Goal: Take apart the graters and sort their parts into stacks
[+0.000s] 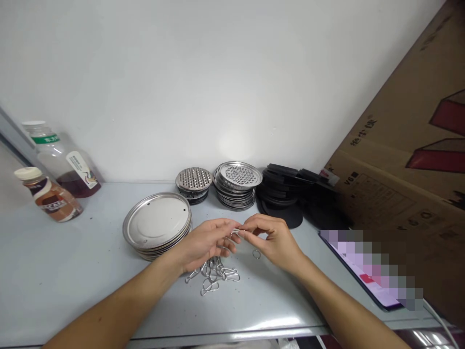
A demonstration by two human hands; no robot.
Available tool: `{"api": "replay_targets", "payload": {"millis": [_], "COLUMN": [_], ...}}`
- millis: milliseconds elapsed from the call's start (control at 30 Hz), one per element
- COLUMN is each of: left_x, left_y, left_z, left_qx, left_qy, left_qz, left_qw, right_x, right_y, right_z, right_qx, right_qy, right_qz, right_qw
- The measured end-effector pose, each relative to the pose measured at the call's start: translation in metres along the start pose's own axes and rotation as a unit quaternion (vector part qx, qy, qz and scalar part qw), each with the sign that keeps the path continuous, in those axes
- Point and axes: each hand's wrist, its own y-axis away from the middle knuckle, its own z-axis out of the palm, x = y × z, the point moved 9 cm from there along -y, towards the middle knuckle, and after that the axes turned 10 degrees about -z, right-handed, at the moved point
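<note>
The left hand point(205, 245) and the right hand point(276, 242) are together, and they pinch one small wire clip point(236, 233) between them. A heap of wire clips point(214, 277) lies on the desk point(72, 276) at six o'clock from the hands, a small metal ring point(256, 254) at five o'clock, and stacked steel plates point(156, 224) at nine o'clock.

You're in a makeshift workroom: round steel lids point(156, 220) stacked on a pale grey bench point(54, 261), brown cardboard carton point(399, 145) leaning beside it.
</note>
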Motion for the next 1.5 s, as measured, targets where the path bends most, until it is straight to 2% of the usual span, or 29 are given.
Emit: {"api": "replay_targets", "payload": {"millis": [67, 167, 267, 333, 433, 500, 633, 733, 800, 867, 967, 1167, 1233, 1400, 1500], "left_x": [0.003, 0.012, 0.021, 0.025, 0.029, 0.030, 0.028, 0.033, 0.038, 0.041, 0.043, 0.045, 0.045, 0.040, 0.040], "left_y": [0.001, 0.002, 0.007, 0.010, 0.012, 0.012, 0.013, 0.019, 0.024, 0.027, 0.032, 0.038, 0.037, 0.029, 0.030], "left_z": [-0.001, -0.005, -0.006, -0.006, -0.009, -0.013, -0.020, -0.021, -0.016, -0.011, -0.010, -0.009, -0.008, -0.010, -0.012], "left_qx": [0.010, 0.049, 0.092, 0.112, 0.132, 0.151, 0.207, 0.261, 0.270, 0.268, 0.278, 0.301, 0.292, 0.265, 0.284], "left_qy": [-0.023, -0.086, -0.153, -0.164, -0.148, -0.144, -0.201, -0.276, -0.310, -0.323, -0.329, -0.350, -0.352, -0.311, -0.301], "left_qz": [0.016, 0.081, 0.145, 0.162, 0.165, 0.160, 0.157, 0.203, 0.246, 0.275, 0.303, 0.339, 0.337, 0.296, 0.302], "left_qw": [1.000, 0.992, 0.973, 0.967, 0.966, 0.965, 0.945, 0.902, 0.878, 0.865, 0.850, 0.819, 0.823, 0.863, 0.859], "right_x": [0.012, 0.029, 0.038, 0.040, 0.039, 0.034, 0.015, -0.006, -0.017, -0.023, -0.020, 0.004, 0.006, 0.002, 0.000], "right_y": [0.001, 0.005, 0.006, 0.007, 0.008, 0.007, 0.005, 0.005, 0.006, 0.008, 0.007, 0.005, 0.005, 0.008, 0.010], "right_z": [0.001, 0.007, 0.007, 0.007, 0.013, 0.013, 0.001, -0.003, -0.004, -0.006, -0.006, 0.001, 0.003, 0.001, 0.003], "right_qx": [-0.002, 0.009, 0.054, 0.065, 0.028, 0.016, 0.060, 0.088, 0.108, 0.125, 0.123, 0.072, 0.063, 0.099, 0.127], "right_qy": [-0.058, -0.178, -0.248, -0.259, -0.248, -0.206, -0.020, 0.093, 0.132, 0.155, 0.163, 0.093, 0.093, 0.117, 0.123], "right_qz": [0.073, 0.169, 0.195, 0.196, 0.188, 0.164, 0.058, -0.050, -0.110, -0.142, -0.122, 0.004, 0.010, -0.004, -0.014], "right_qw": [0.996, 0.969, 0.947, 0.944, 0.950, 0.965, 0.996, 0.990, 0.979, 0.970, 0.971, 0.993, 0.994, 0.988, 0.984]}}
